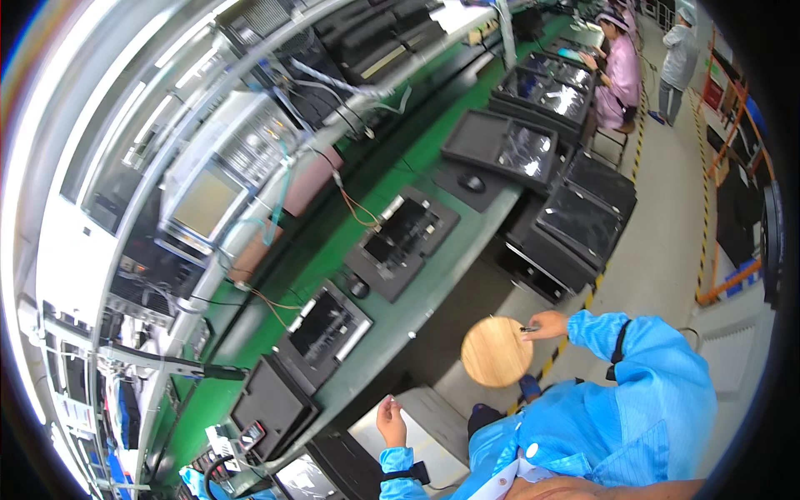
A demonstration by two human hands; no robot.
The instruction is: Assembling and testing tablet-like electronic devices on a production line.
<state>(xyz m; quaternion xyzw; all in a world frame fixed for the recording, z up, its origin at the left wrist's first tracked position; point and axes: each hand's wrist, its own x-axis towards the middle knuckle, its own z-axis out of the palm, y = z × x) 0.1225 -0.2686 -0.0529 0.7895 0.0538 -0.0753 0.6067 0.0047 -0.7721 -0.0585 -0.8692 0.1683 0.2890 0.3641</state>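
Note:
My right hand [547, 325] is closed on a small dark object [528, 328] whose kind I cannot make out. It is next to the rim of a round wooden stool seat [497, 352]. My left hand [392, 423] is raised beside the bench's front edge, fingers curled together. A tiny pale spot shows at its fingertips, too small to name. Both arms wear blue sleeves with black bands near the wrist or forearm. On the green bench [433, 310], two black fixtures with dark panels [321, 333] [404, 237] lie farther off, apart from both hands.
Black trays [279, 408] [500, 146] rest on the bench, with more black trays [579, 221] stacked beside it. A computer mouse [472, 182] lies on a pad. Instruments [208, 200] fill the shelf. A person in pink [621, 75] sits farther along; another [677, 58] stands.

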